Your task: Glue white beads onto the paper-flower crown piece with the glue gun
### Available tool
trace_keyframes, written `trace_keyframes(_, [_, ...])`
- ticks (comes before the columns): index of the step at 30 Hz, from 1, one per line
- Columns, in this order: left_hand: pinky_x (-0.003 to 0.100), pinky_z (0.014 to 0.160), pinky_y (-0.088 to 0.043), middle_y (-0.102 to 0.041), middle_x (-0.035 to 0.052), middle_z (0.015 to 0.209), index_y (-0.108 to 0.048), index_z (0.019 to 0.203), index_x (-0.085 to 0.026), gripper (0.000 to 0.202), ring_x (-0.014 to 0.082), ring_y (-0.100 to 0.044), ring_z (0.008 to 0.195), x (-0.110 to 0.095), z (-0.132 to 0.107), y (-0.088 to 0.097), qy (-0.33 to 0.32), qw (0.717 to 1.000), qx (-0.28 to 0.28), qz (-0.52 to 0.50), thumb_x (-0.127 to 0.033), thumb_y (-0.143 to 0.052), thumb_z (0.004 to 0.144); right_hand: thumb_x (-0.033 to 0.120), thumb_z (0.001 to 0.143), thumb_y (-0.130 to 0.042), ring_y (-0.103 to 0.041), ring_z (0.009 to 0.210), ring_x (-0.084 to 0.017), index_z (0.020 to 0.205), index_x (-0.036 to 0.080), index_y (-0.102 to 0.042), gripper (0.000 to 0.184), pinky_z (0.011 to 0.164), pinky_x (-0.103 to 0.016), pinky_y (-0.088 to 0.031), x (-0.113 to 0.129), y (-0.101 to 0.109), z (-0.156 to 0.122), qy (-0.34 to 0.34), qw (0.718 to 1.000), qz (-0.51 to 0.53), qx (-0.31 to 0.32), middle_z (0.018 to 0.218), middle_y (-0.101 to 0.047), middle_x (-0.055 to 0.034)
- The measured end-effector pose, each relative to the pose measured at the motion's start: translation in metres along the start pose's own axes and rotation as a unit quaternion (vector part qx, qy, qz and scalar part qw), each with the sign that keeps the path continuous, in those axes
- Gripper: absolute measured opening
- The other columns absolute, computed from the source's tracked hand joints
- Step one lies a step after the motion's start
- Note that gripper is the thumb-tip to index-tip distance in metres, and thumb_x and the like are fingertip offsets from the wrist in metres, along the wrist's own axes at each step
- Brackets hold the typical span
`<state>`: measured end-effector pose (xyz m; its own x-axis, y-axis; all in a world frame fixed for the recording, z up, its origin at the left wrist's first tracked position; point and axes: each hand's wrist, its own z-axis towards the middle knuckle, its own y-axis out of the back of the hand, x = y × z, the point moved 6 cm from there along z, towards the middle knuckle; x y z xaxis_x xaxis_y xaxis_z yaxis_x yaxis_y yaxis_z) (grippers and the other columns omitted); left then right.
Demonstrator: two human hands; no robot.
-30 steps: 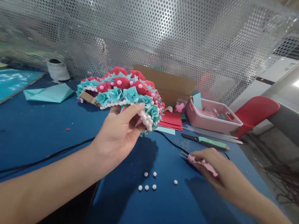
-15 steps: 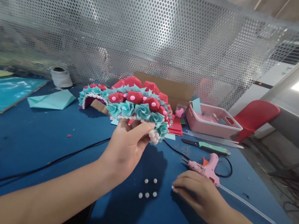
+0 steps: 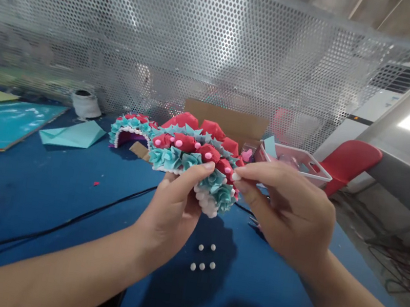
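My left hand [image 3: 172, 215] grips the lower edge of a curved paper-flower piece [image 3: 192, 159], its thumb over the front. Red and light-blue folded flowers cover this piece, with pink beads in the red ones and white beads along the rim. At its right end my right hand [image 3: 289, 208] pinches a small white bead [image 3: 236, 176] between thumb and forefinger, close against the flowers. Whether the bead touches them I cannot tell. Below, several loose white beads [image 3: 202, 266] lie in two rows on the blue table [image 3: 65, 199].
Behind to the left stands a similar flowered arch [image 3: 131, 129]. A pink basket [image 3: 318, 176] is at the back right, partly hidden by my right hand. A black cord [image 3: 94, 216] crosses the table. Light-blue paper [image 3: 73, 133] and a white roll [image 3: 85, 105] lie further left.
My right hand has risen from the table beside the pink glue gun to the flower piece, carrying a white bead. My left hand has tilted the piece, its right end lower.
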<state>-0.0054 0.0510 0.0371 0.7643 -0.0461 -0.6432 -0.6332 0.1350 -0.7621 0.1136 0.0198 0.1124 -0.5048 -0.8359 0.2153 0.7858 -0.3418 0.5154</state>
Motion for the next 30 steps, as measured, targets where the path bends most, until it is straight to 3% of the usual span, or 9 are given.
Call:
trace_keyframes(6, [0.023,0.056,-0.04,-0.056,0.0011,0.084,-0.056,0.078,-0.018,0.011,0.013,-0.052,0.076,0.005,0.001,0.011,0.023,0.996,-0.082,-0.02,-0.013,-0.064,0.073,0.003,0.078,-0.067,-0.066,0.081,-0.011,0.093,0.02,-0.068,0.023,0.073,-0.024,-0.055,0.0,0.002,0.0,0.021,0.999,0.013,-0.024,0.087,-0.071,0.0002])
trace_keyframes(10, [0.024,0.055,-0.038,-0.056,0.0022,0.084,-0.053,0.077,-0.017,0.011,0.0134,-0.053,0.074,0.007,0.001,0.011,0.032,0.995,-0.094,-0.013,-0.014,-0.064,0.074,0.003,0.078,-0.066,-0.066,0.079,-0.011,0.093,0.019,-0.068,0.022,0.071,-0.024,-0.055,-0.001,0.004,0.0,0.022,0.999,0.009,-0.023,0.086,-0.071,0.0])
trace_keyframes(18, [0.022,0.055,-0.037,-0.042,-0.0007,0.067,-0.049,0.065,-0.016,0.016,0.0095,-0.04,0.063,0.006,-0.004,-0.002,0.028,0.999,-0.025,0.023,-0.01,-0.056,0.078,0.007,0.08,-0.066,-0.067,0.082,-0.012,0.094,0.019,-0.068,0.018,0.076,-0.027,-0.056,0.001,-0.006,-0.003,0.064,0.997,-0.037,0.006,0.09,-0.073,-0.0022])
trace_keyframes(24, [0.021,0.058,-0.037,-0.048,-0.0013,0.073,-0.051,0.071,-0.017,0.018,0.0086,-0.043,0.068,0.003,-0.005,-0.011,-0.01,0.999,0.046,0.009,-0.003,-0.054,0.081,0.004,0.08,-0.066,-0.065,0.078,-0.014,0.094,0.017,-0.071,0.02,0.073,-0.031,-0.055,0.005,-0.007,-0.003,0.107,0.99,-0.088,0.001,0.09,-0.072,-0.0049])
trace_keyframes(30, [0.021,0.06,-0.038,-0.049,-0.0025,0.07,-0.053,0.072,-0.018,0.017,0.0085,-0.041,0.067,0.001,-0.007,-0.014,-0.026,0.997,0.039,0.059,-0.003,-0.055,0.078,0.002,0.079,-0.065,-0.064,0.077,-0.013,0.089,0.018,-0.07,0.02,0.076,-0.032,-0.053,0.016,-0.003,-0.004,0.116,0.986,-0.121,0.005,0.085,-0.072,-0.0027])
